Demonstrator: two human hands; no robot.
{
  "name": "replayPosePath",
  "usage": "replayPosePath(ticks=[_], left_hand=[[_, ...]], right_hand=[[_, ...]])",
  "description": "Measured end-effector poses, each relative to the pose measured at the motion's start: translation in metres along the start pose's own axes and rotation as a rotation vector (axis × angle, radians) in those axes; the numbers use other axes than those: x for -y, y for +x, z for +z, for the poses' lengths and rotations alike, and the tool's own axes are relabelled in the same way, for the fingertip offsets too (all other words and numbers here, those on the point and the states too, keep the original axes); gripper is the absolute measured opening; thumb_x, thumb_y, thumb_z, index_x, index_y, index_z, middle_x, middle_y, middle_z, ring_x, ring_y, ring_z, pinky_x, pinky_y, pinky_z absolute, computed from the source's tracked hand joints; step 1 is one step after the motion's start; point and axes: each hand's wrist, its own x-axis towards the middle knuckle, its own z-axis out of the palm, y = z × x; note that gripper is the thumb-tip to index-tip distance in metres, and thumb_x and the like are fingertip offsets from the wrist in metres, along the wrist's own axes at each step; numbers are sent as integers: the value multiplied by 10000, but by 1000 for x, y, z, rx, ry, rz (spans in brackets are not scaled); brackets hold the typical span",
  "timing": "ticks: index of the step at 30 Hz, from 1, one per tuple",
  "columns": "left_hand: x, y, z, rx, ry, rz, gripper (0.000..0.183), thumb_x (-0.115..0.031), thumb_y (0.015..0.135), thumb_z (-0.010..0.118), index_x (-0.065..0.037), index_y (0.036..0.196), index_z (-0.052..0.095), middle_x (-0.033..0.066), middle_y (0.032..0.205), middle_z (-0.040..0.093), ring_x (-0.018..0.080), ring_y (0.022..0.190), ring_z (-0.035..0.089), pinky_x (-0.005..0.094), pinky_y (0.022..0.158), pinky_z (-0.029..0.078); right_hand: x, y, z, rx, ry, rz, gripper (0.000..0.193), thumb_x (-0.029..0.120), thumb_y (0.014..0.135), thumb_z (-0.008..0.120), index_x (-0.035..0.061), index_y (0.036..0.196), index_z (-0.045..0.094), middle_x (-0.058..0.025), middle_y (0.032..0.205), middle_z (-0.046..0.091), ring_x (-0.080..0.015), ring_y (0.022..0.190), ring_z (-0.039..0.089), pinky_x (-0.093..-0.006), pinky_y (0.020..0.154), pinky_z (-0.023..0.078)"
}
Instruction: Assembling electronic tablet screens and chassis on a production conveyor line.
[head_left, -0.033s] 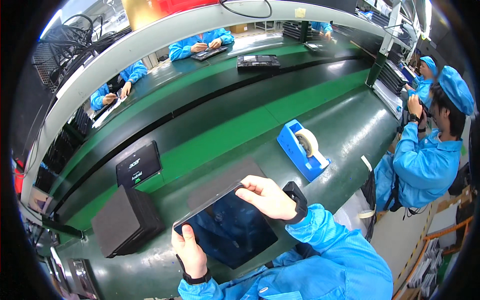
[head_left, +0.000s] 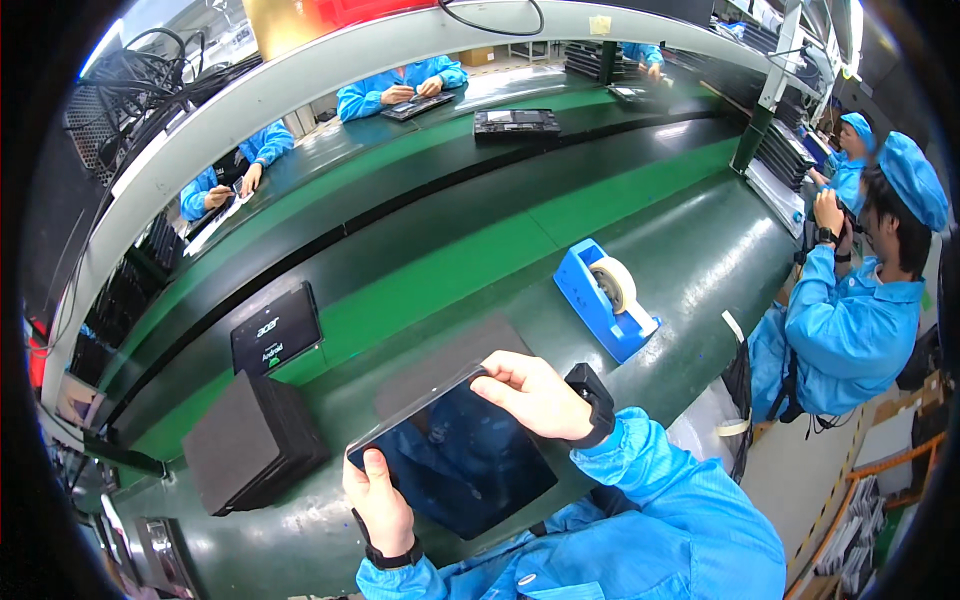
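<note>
Both my hands grip a dark tablet [head_left: 470, 460], held tilted with its glossy screen toward me. My left hand [head_left: 380, 508] closes on its left corner, thumb lying at the screen's edge. At the upper right corner my right hand [head_left: 532, 393] pinches the edge, its thumb on the front and the other fingers partly hidden behind. Beneath the tablet's far edge lies a flat dark foam pad [head_left: 495, 338] on the green bench. A blue tape dispenser [head_left: 608, 303] with a pale roll stands beyond my right hand.
Left of me sits a stack of dark foam sheets [head_left: 250, 445]. Behind it another tablet [head_left: 277, 328] lies back up. An opened device [head_left: 516, 124] rests across the bench. Co-workers in blue sit opposite; one person [head_left: 855, 310] is at my right. A white frame bar [head_left: 330, 62] spans overhead.
</note>
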Motion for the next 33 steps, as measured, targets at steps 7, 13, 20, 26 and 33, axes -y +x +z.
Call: replayPosePath(ticks=[7, 13, 20, 26, 33], left_hand=[[4, 7, 9, -95, -114, -1, 317, -324, 962, 542, -29, 1069, 585, -52, 809, 552, 53, 693, 436, 215, 639, 344], [-7, 26, -13, -169, -373, -90, 284, -287, 974, 518, -29, 1076, 582, 40, 1041, 626, 128, 947, 571, 269, 842, 444], [1, 32, -28, -53, -104, -108, 262, -209, 976, 511, -26, 1162, 535, 70, 1110, 616, 147, 941, 579, 279, 851, 447], [-64, 63, 2, 202, 958, 439, 414, -108, 839, 643, -10, 1224, 526, 146, 1219, 566, 279, 1154, 530, 373, 981, 400], [-16, 130, 34, 1075, 531, -358, 232, -84, 881, 608, -32, 1107, 590, 23, 990, 614, 89, 885, 548, 228, 833, 450]], right_hand=[[-3, -2, 7, -33, -34, 41, 229, 183, 945, 573, -11, 1065, 561, -6, 878, 599, -62, 798, 534, -237, 701, 461], [-35, -46, -14, 329, -278, 171, 431, 281, 947, 546, -45, 1222, 489, -181, 1113, 617, -205, 1068, 548, -345, 933, 422], [-58, -83, -17, 202, -225, 250, 330, 208, 957, 544, -26, 1189, 528, -57, 1049, 606, -119, 979, 507, -288, 904, 420], [-59, -98, -6, 173, -157, 244, 411, 278, 960, 539, -61, 1192, 517, -154, 1069, 626, -174, 998, 542, -324, 914, 423], [-63, -119, 10, 175, -57, 311, 435, 298, 970, 524, -49, 1233, 518, -78, 1073, 621, -126, 1006, 509, -288, 910, 414]])
